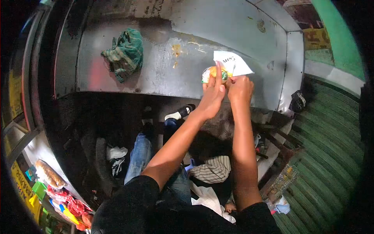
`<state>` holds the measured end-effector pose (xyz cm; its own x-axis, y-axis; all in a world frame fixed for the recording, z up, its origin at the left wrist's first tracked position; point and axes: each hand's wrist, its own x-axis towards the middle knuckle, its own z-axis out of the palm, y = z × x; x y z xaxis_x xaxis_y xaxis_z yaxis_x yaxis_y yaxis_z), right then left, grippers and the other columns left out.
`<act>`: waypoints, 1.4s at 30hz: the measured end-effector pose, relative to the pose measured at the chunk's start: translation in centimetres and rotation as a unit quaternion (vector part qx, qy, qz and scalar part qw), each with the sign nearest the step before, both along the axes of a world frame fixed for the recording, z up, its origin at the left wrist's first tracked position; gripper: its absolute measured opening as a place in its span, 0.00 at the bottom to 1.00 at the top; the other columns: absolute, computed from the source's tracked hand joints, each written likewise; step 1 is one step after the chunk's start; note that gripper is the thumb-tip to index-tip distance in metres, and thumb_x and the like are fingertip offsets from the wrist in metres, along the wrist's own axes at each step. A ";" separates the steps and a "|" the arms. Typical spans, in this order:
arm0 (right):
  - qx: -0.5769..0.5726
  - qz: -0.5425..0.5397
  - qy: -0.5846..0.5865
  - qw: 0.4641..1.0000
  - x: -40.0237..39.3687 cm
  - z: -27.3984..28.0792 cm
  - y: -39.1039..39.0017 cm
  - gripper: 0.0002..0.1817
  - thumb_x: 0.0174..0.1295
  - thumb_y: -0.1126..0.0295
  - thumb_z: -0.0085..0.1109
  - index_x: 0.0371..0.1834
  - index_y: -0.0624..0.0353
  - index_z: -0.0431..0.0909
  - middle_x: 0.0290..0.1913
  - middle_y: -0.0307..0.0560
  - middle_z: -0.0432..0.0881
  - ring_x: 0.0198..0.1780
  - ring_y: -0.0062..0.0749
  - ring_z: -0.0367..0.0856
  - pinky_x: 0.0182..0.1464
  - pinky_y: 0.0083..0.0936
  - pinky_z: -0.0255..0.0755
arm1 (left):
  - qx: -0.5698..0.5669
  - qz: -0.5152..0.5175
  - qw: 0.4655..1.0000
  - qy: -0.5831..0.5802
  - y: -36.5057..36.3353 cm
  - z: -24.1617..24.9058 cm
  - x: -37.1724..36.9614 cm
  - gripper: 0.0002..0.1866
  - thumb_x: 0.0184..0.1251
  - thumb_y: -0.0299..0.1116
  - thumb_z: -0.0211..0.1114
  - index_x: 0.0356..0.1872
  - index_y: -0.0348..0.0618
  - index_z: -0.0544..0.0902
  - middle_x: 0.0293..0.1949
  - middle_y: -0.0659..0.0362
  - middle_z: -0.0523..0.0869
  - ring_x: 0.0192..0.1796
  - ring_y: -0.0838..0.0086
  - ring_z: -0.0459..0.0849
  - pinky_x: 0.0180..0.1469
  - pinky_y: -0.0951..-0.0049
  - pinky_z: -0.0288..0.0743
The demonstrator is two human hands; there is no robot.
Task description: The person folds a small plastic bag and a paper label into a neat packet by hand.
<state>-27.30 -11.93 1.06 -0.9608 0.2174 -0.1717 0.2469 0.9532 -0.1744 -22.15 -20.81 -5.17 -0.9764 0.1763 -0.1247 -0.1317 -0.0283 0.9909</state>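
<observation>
My left hand (213, 93) is closed round a small wrapped bundle (213, 71) with orange, white and green on it, its index finger stretched up along the front. What is inside the wrapping cannot be made out. A piece of white printed paper (237, 67), with the letters "MIN" readable, fans out above and to the right of the bundle. Right beside it, my right hand (240, 89) pinches at the paper's lower edge, fingers curled. Both hands are close together over the front part of the grey metal counter (156, 78).
A crumpled green checked cloth (126, 54) lies on the counter's left part. Low at the left are colourful packets (70, 202) and a wrapped loaf (50, 174). A green corrugated shutter (323, 156) stands at the right. Striped fabric (210, 170) lies below, near my legs.
</observation>
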 end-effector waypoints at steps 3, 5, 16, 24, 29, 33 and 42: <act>-0.011 0.017 -0.019 1.000 -0.4 0.3 0.5 0.07 0.51 0.72 0.64 0.29 0.66 0.85 0.29 0.64 0.82 0.35 0.57 0.83 0.41 0.44 0.76 | 0.030 0.019 0.999 0.000 0.1 0.3 0.4 0.45 0.68 0.69 0.21 0.75 0.43 0.30 0.73 0.33 0.48 0.75 0.42 0.45 0.71 0.53 0.35; -0.009 0.016 -0.042 0.999 -0.7 0.4 0.6 0.08 0.50 0.71 0.65 0.27 0.67 0.85 0.29 0.64 0.82 0.34 0.57 0.83 0.43 0.44 0.76 | 0.047 0.031 0.998 -0.008 0.2 0.6 0.5 0.46 0.68 0.69 0.21 0.75 0.44 0.30 0.74 0.36 0.46 0.75 0.42 0.44 0.71 0.52 0.33; -0.059 0.181 -0.106 0.976 -1.3 0.0 2.1 0.09 0.51 0.65 0.65 0.23 0.59 0.86 0.20 0.58 0.80 0.25 0.51 0.79 0.34 0.37 0.74 | 0.408 0.175 0.887 -0.127 1.5 -0.8 0.1 0.43 0.70 0.68 0.26 0.76 0.53 0.30 0.77 0.55 0.40 0.77 0.62 0.46 0.74 0.61 0.37; -0.062 0.242 0.000 0.968 0.2 0.0 1.0 0.10 0.53 0.63 0.64 0.22 0.58 0.86 0.17 0.58 0.77 0.21 0.53 0.77 0.28 0.38 0.71 | 0.510 0.208 0.788 -0.275 1.1 -1.2 -0.2 0.41 0.74 0.56 0.47 0.77 0.51 0.38 0.67 0.61 0.66 0.63 0.71 0.66 0.64 0.66 0.53; 0.004 0.287 -0.015 0.958 -0.3 -0.2 1.5 0.11 0.54 0.69 0.61 0.23 0.68 0.82 0.20 0.59 0.79 0.24 0.55 0.80 0.30 0.43 0.73 | 0.476 0.253 0.776 -0.327 2.5 -2.7 -0.4 0.41 0.72 0.36 0.58 0.76 0.48 0.41 0.61 0.57 0.73 0.59 0.72 0.70 0.63 0.71 0.58; -0.023 0.216 -0.028 0.976 0.0 -0.7 1.4 0.13 0.54 0.67 0.61 0.21 0.69 0.81 0.20 0.59 0.78 0.24 0.56 0.79 0.31 0.44 0.73 | 0.429 0.330 0.797 -0.269 4.0 -2.3 -0.8 0.40 0.65 0.19 0.55 0.75 0.46 0.45 0.58 0.53 0.74 0.55 0.71 0.75 0.62 0.70 0.65; -0.022 0.238 0.013 0.971 0.5 -1.8 1.6 0.19 0.56 0.64 0.63 0.17 0.71 0.76 0.17 0.58 0.76 0.21 0.53 0.76 0.29 0.41 0.70 | 0.487 0.316 0.701 -0.415 3.1 -2.9 -2.2 0.41 0.51 0.11 0.61 0.65 0.54 0.57 0.53 0.57 0.77 0.45 0.71 0.80 0.33 0.72 0.71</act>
<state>-26.84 -10.31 -0.71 -0.9546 -0.2596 -0.1461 -0.2251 0.9498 -0.2172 -24.32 -17.75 -8.06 -0.5611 0.1374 -0.8163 -0.3076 -0.9501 0.0515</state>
